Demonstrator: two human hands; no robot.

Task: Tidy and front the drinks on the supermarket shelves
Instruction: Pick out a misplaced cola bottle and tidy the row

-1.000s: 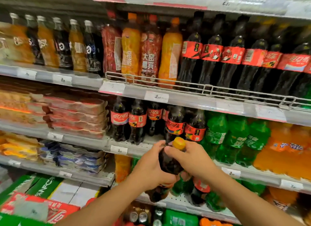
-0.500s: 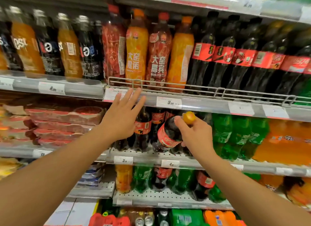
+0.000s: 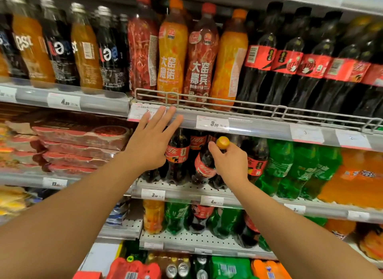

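Far left of the left hand: stacked red shrink-wrapped packs [image 3: 83,141] on their own shelf, w/ Pepsi and orange bottles [image 3: 62,48] on the level above. Left hand [image 3: 150,143] is up now, fingers straight and spread, fingertips at the price rail [image 3: 259,126] of the upper shelf, holding nothing; can't tell if they actually touch it. Directly above that hand, behind a wire guard [image 3: 207,101]: tall orange and dark-red juice bottles [image 3: 186,56]. Just right of the left hand, a standing cola bottle [image 3: 178,156], red label facing out. Btwn the two hands, the task's bottle: orange-capped cola bottle [image 3: 205,164], tilted, cap leaning right, base down on the perforated mid shelf [image 3: 186,188] among the other colas. Right hand [image 3: 232,162] grips it around the neck, fingers curled, thumb just beside the cap. Right of that hand: one more cola, then green soda bottles [image 3: 290,166], then orange soda bottles [image 3: 356,175], blurred. Below both hands, lower shelf w/ mixed orange, green, cola bottles.
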